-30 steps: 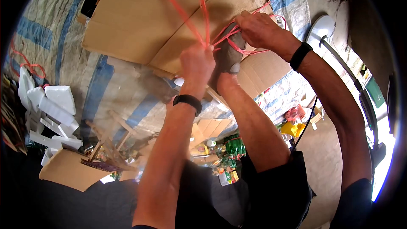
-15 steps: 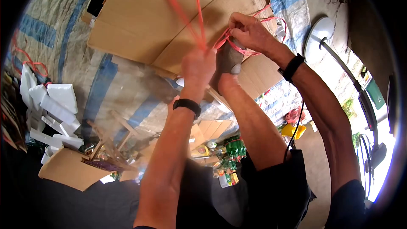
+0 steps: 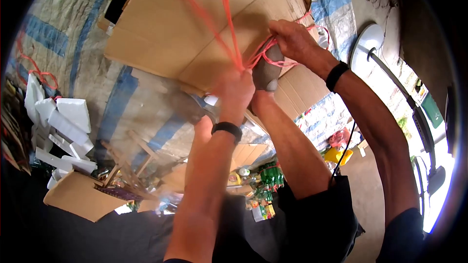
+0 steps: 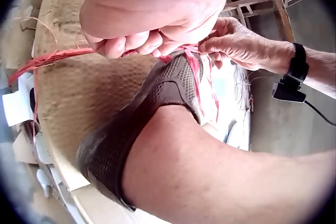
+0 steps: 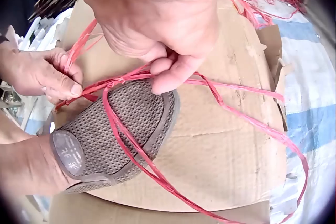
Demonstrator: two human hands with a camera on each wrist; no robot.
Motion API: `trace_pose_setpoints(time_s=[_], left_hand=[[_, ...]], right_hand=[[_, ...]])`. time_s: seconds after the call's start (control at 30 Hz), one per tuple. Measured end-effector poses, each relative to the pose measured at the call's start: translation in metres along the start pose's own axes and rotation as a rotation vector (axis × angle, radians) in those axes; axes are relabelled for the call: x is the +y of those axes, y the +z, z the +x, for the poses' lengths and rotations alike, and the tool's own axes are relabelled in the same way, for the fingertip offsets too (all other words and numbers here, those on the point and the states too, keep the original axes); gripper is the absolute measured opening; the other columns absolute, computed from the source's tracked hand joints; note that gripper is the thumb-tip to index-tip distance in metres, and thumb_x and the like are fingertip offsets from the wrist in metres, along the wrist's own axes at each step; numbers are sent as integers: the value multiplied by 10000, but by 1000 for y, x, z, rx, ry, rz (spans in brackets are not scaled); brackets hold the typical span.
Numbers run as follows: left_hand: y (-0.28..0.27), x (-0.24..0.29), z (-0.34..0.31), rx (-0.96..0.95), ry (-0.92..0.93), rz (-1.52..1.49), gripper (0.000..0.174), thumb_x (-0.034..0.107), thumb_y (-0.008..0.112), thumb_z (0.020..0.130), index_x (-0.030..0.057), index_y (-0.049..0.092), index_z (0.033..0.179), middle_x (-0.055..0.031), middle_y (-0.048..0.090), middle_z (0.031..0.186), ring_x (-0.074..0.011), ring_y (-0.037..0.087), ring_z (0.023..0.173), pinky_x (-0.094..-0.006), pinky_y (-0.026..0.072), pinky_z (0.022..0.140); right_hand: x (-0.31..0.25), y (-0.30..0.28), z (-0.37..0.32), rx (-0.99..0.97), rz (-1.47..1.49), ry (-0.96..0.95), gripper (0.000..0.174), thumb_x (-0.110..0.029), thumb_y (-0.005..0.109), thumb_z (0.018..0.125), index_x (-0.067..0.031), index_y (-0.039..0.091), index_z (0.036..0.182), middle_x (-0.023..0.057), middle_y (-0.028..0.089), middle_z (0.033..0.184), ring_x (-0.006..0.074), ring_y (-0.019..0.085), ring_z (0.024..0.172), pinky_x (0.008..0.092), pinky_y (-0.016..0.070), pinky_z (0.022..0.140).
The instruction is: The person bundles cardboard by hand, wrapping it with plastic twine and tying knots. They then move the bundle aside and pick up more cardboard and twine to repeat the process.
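**Two hands grip red string over a shoe on cardboard**

The left hand [image 3: 236, 90] has its grip clenched round the red string [image 5: 111, 82], strands running from it up across the cardboard [image 3: 161, 34]. The right hand [image 3: 297, 39], just beyond the toe end of the shoe [image 5: 139, 119], pinches the string between thumb and fingers. String crosses over the brown mesh shoe, which is on the person's foot and rests on the cardboard; a loose loop spreads past it. Beneath lies a blue-striped sheet [image 3: 117, 102]. White foam pieces [image 3: 73, 112] sit well apart, near an open box [image 3: 80, 195].
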State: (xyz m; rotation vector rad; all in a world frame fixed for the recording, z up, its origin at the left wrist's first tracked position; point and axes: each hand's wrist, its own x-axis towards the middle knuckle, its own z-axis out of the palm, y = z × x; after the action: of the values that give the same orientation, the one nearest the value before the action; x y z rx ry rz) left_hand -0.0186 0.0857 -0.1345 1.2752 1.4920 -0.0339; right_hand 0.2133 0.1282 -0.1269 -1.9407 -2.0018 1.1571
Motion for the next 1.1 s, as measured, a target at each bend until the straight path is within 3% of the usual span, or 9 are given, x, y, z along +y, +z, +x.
trace_pose_setpoints(time_s=[0.13, 0.3, 0.4, 0.47, 0.57, 0.77, 0.9, 0.97, 1.1], left_hand=[[-8, -1, 1, 54, 88, 9, 284, 302, 643, 873, 28, 717, 861, -225, 663, 755, -417, 654, 745, -445, 510, 695], [-44, 20, -10, 49, 86, -242, 203, 163, 692, 917, 35, 739, 1068, -85, 706, 846, -131, 676, 781, -306, 507, 667], [-41, 20, -12, 31, 234, -441, 198, 111, 703, 902, 36, 726, 1085, -71, 694, 915, -126, 646, 790, -287, 503, 688], [-47, 40, -22, 47, 284, -591, 143, 59, 700, 891, 32, 711, 1031, -60, 685, 956, -114, 616, 795, -284, 498, 695], [-59, 52, -31, 6, 325, -409, 82, 74, 672, 896, 34, 670, 967, -85, 680, 902, -141, 615, 752, -302, 494, 683], [-76, 44, -49, -77, 361, -94, 126, 127, 640, 910, 33, 650, 993, -108, 674, 897, -220, 636, 725, -322, 502, 654], [-97, 41, -56, 14, 424, -131, 172, 114, 648, 896, 22, 642, 1041, -114, 692, 932, -230, 677, 812, -357, 523, 704], [-111, 39, -52, -297, 2, -362, 233, 148, 620, 914, -6, 642, 1086, -122, 708, 945, -237, 691, 926, -370, 529, 796], [-141, 96, -44, -117, -105, -1047, 296, 196, 573, 971, -5, 651, 1175, -123, 703, 935, -218, 672, 864, -383, 538, 790]], right_hand=[[6, 11, -6, 54, 15, 43, 175, 55, 551, 808, -38, 560, 956, 191, 585, 834, 413, 607, 810, 467, 484, 693], [-41, -2, 5, 86, -39, 117, 208, -10, 563, 823, -38, 597, 1026, 212, 576, 931, 417, 596, 857, 467, 497, 717], [-72, -3, 31, 62, 57, -3, 270, -148, 565, 913, -11, 600, 1143, 193, 645, 1077, 325, 651, 955, 398, 531, 788], [-109, -13, 46, -179, 1036, 507, 319, -261, 549, 984, 6, 614, 1147, 132, 666, 1117, 203, 648, 1013, 339, 540, 793], [-173, -52, 58, -60, 1330, 704, 365, -322, 507, 1029, 11, 631, 1113, 44, 660, 935, 123, 631, 883, 296, 525, 708], [-209, -88, 44, -29, 1012, 465, 376, -360, 563, 983, 2, 663, 969, 30, 585, 727, 130, 524, 659, 306, 447, 581], [-229, -103, 8, 38, 939, 371, 324, -308, 569, 978, 2, 645, 925, 55, 567, 703, 148, 523, 658, 316, 449, 591], [-231, -104, -9, 2, 838, 279, 256, -247, 567, 967, -8, 603, 884, 104, 537, 705, 176, 526, 645, 340, 459, 604], [-235, -110, -36, -176, 792, 304, 220, -218, 564, 961, -22, 572, 862, 137, 516, 716, 211, 504, 624, 358, 465, 619]])
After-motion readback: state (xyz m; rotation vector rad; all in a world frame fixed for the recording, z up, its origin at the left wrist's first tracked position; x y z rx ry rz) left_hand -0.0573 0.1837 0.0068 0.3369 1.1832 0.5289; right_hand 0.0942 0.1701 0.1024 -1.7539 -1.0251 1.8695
